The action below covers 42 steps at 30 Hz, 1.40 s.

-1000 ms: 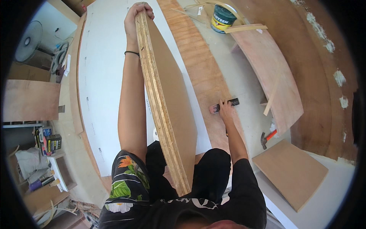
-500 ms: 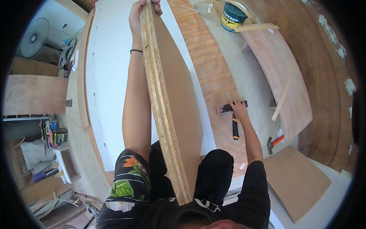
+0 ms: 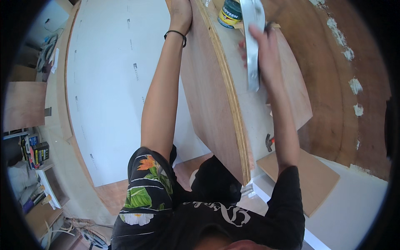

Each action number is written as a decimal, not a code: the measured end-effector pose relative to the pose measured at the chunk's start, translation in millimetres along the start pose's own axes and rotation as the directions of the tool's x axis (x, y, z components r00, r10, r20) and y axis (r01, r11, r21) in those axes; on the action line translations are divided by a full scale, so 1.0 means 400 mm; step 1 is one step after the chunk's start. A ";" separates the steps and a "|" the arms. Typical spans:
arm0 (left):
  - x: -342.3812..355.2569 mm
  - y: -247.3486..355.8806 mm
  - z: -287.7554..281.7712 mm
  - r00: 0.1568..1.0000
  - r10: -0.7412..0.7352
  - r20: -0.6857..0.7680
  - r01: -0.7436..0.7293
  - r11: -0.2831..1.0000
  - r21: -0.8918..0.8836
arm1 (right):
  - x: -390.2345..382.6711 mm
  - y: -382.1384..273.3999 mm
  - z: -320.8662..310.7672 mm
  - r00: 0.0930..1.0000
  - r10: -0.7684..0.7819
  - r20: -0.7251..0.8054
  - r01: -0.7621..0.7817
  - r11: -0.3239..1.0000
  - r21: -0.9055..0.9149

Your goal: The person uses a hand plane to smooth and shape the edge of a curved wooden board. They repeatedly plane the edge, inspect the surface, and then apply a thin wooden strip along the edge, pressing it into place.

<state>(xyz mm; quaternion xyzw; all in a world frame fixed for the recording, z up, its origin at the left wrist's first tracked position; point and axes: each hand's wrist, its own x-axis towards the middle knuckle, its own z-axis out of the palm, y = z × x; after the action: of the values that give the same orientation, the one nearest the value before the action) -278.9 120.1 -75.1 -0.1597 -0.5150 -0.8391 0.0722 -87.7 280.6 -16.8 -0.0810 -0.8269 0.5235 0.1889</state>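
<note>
Gripped by my left hand (image 3: 180,16) at the top of the view, a plywood panel (image 3: 211,116) stands on edge, its reddish face toward the left and its pale layered edge along the right. My right hand (image 3: 263,54), slightly blurred, is closed round a long silver metal tool (image 3: 253,81), raised to the right of the panel's edge. A white sheet (image 3: 108,104) lies beside the panel on the left. Behind the tool is a dark green paint bucket (image 3: 228,14) with a yellow label.
A curved wooden piece (image 3: 298,100) lies right of centre, with an orange-handled hammer (image 3: 269,142) below it. A tan board (image 3: 316,183) rests at lower right. Brown wood with white patches (image 3: 346,125) fills the far right. Boxes (image 3: 40,152), hoses (image 3: 46,52) and offcuts line the left.
My left hand has moved right with the panel, which now shows its reddish face. My right hand has risen from the dark block on the plywood and now holds a silver tool up high.
</note>
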 end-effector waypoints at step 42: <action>0.062 -0.064 0.048 0.949 0.280 -0.146 -0.257 0.954 0.156 | -0.217 -0.237 -0.061 0.981 0.046 0.190 0.007 0.962 -0.274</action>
<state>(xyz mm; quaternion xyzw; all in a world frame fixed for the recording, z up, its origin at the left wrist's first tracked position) -305.8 150.0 -79.9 -0.1523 -0.5362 -0.7950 0.2394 7.4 230.7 57.9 -0.0629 -0.9048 0.4117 0.0890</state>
